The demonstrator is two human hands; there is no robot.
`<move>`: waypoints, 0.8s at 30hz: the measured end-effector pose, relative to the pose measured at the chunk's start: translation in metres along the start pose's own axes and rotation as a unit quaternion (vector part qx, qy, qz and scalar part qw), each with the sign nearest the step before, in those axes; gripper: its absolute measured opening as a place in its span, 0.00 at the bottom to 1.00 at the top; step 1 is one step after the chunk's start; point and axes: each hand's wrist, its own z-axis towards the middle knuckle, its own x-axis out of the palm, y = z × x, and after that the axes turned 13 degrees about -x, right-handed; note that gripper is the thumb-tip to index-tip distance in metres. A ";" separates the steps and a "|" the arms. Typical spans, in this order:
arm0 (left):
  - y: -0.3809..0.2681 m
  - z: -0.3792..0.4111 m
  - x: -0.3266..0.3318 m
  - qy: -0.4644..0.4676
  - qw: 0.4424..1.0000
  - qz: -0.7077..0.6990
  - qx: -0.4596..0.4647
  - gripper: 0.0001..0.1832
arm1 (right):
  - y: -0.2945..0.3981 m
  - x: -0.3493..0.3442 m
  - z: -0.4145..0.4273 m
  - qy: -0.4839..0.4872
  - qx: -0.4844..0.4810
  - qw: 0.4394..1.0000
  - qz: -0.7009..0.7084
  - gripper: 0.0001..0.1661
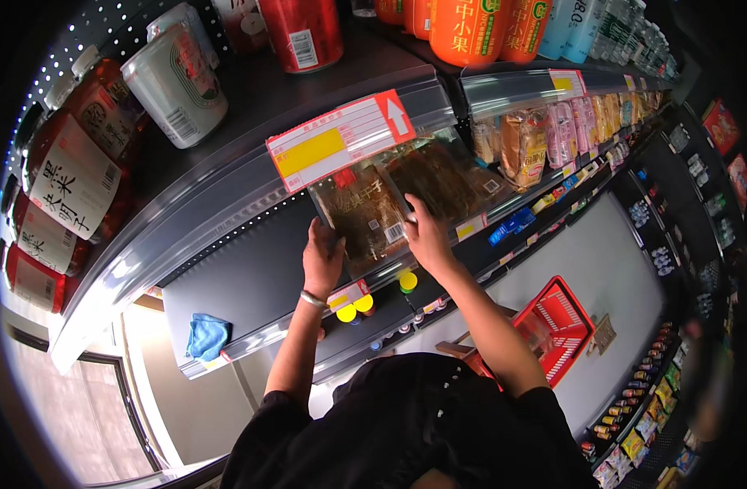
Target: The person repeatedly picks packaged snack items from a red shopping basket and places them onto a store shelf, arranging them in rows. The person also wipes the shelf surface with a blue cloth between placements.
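Observation:
A flat clear packet [362, 214] of dark brown dried food lies on the shelf below the drinks, between my two hands. My left hand [323, 258], with a silver bangle at the wrist, is at its left edge, thumb over the edge. My right hand [427, 239] grips the right edge with thumb and fingers. Against its right side rests a similar dark packet [444, 177]. A red and white price card [342, 142] on the shelf above hides the packet's far end.
A blue cloth [208, 337] lies on the shelf at left. Wrapped breads [525, 147] stand to the right. Above are bottles [74, 174], a silver can [175, 88] and orange bottles [468, 30]. A red shopping basket [557, 330] stands at lower right, behind my right arm.

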 end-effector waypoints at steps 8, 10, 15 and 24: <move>0.004 0.001 0.006 0.087 0.956 0.258 0.110 0.50 | -0.011 0.006 0.003 0.093 0.050 0.994 -0.028 0.20; 0.005 0.003 0.007 0.096 0.946 0.290 0.110 0.53 | -0.010 0.006 0.006 0.073 0.013 0.996 -0.040 0.21; 0.004 0.012 0.010 0.097 0.940 0.307 0.114 0.53 | -0.013 0.006 0.005 0.043 -0.072 0.991 -0.100 0.21; -0.006 0.002 0.012 0.101 0.938 0.319 0.094 0.52 | -0.003 -0.019 -0.018 -0.061 -0.063 0.996 -0.032 0.20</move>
